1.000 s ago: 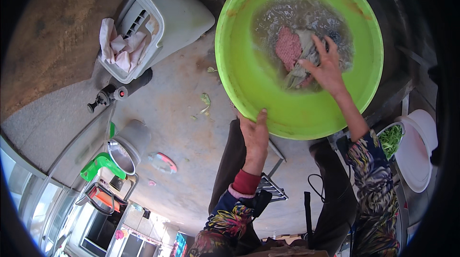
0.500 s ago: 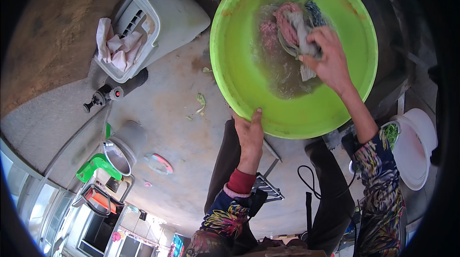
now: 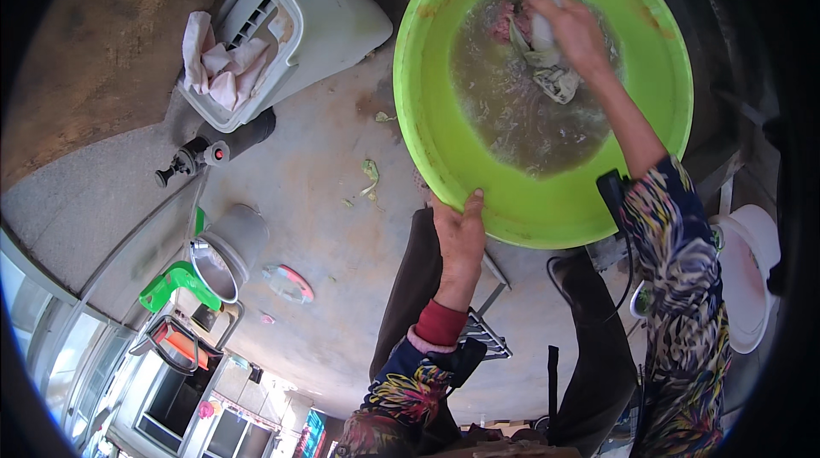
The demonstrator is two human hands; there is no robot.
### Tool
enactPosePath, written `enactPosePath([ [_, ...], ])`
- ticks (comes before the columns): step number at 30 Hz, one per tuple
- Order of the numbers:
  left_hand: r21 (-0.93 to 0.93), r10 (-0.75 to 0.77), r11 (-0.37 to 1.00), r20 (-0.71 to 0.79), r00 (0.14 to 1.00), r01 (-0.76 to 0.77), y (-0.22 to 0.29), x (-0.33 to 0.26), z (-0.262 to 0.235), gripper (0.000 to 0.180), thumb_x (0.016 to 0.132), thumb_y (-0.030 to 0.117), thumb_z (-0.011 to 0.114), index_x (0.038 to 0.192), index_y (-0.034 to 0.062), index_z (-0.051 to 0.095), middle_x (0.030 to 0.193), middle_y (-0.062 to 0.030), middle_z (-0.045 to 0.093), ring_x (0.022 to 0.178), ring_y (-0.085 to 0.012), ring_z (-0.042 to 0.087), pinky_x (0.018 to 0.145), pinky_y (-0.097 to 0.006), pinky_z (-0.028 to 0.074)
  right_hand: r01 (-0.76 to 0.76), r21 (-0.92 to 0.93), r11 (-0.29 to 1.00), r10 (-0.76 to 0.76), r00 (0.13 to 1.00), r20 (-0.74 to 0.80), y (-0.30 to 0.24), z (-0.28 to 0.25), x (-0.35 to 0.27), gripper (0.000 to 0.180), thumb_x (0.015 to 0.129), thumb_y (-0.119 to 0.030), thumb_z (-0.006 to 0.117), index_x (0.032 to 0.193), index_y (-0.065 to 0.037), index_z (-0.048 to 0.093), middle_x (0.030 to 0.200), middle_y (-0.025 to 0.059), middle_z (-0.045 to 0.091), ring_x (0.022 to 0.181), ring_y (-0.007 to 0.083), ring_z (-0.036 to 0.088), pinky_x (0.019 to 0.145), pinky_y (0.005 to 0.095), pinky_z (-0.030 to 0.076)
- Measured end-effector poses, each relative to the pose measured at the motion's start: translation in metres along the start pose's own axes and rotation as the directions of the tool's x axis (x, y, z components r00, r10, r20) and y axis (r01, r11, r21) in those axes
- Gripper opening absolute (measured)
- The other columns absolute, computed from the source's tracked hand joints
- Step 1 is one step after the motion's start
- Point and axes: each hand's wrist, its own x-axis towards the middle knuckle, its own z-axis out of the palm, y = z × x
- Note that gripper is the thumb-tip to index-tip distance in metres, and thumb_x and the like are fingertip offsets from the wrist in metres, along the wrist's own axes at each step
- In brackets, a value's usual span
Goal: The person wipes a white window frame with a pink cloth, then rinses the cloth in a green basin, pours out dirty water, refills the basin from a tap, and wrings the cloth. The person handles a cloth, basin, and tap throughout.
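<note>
A large lime-green basin [image 3: 440, 150] holds murky, bubbly water [image 3: 547, 133]. My left hand [image 3: 459, 236] grips its near-left rim, thumb on top and fingers hidden underneath. Inside, my right hand [image 3: 574, 31] is closed on a wet bundle of cloth [image 3: 542, 35] at the far part of the water. Pale grey and greenish fabric shows below the fingers, with a dark-patterned end [image 3: 557, 84] trailing toward me. A pink knitted piece [image 3: 506, 24] lies against the bundle's left side, partly under water.
At the left stands a grey plastic bin [image 3: 325, 22] with a pale pink cloth [image 3: 224, 69] over its edge. A black cylinder [image 3: 231, 142], a metal bucket [image 3: 231, 244] and a green stool [image 3: 181, 285] are nearer. Leaf scraps [image 3: 370, 176] lie on the floor. White bowls [image 3: 743, 270] stand right.
My right hand has moved up and slightly left within the basin, taking the cloth bundle along. More murky water shows below it. My left hand keeps its hold on the rim.
</note>
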Motion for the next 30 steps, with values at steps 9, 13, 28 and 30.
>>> enactPosePath([
  [9,-0.025,-0.044,0.999,0.002,0.999,0.044,0.004,0.0,0.001,0.048,0.094,-0.001,0.057,0.138,-0.0031,0.038,0.128,-0.0132,0.056,0.117,-0.0196,0.053,0.1,-0.031,0.041,0.333,-0.374,0.865,-0.354,0.935,0.016,0.005,-0.031,-0.102,0.051,0.083,-0.018,0.066,0.133,-0.018,0.052,0.142,0.0114,0.044,0.125,0.0365,0.048,0.102,0.0455,0.043],
  [13,-0.022,-0.009,1.0,0.014,1.0,0.009,0.003,-0.001,0.0,0.047,0.094,-0.001,0.056,0.137,-0.0037,0.037,0.127,-0.0137,0.055,0.116,-0.0199,0.053,0.1,-0.031,0.041,0.305,-0.732,0.609,-0.401,0.915,0.048,0.024,0.036,-0.061,0.061,0.085,-0.022,0.067,0.143,-0.023,0.047,0.145,0.0123,0.044,0.126,0.0419,0.048,0.103,0.0519,0.042],
  [28,0.003,-0.037,0.999,-0.017,0.999,0.037,0.003,0.002,0.001,0.045,0.093,0.0,0.058,0.135,-0.0042,0.039,0.126,-0.0143,0.056,0.115,-0.0208,0.054,0.099,-0.031,0.042,0.422,-0.552,0.719,-0.476,0.878,0.051,0.011,-0.004,-0.108,0.031,0.082,-0.019,0.075,0.107,-0.01,0.059,0.131,0.0096,0.052,0.104,0.0322,0.063,0.094,0.0401,0.051],
  [30,0.042,-0.026,0.999,-0.027,0.999,0.027,0.002,0.002,0.002,0.045,0.094,0.0,0.058,0.135,-0.0042,0.039,0.124,-0.0144,0.057,0.114,-0.0205,0.055,0.098,-0.03,0.042,0.328,-0.75,0.574,-0.321,0.933,0.162,0.011,0.021,-0.103,0.037,0.084,-0.026,0.072,0.115,-0.013,0.058,0.136,0.011,0.049,0.106,0.0337,0.063,0.094,0.0415,0.052],
])
